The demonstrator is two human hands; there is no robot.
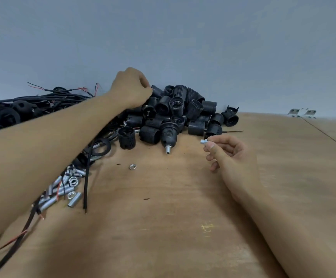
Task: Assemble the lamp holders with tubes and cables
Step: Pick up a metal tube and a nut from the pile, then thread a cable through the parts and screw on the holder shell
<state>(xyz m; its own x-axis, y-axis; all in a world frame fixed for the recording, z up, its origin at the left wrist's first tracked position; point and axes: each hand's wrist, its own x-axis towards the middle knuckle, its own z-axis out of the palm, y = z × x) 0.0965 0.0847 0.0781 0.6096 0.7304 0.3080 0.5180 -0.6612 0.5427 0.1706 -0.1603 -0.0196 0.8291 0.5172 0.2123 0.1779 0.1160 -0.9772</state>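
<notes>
step: fetching a holder, judging by reach | left hand fingers curled into lamp holder pile at counter back, grasp unclear | right hand pinches threaded tube | next: seat tube in holder

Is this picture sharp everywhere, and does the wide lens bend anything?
Head view: the left hand, reaching into the pile of black lamp holders, looks slightly smeared by motion; the right hand pinching a small metal tube is clearer. The wide lens bows the table edge against the wall. Lighting is soft and even, with faint shadows and no glare.
</notes>
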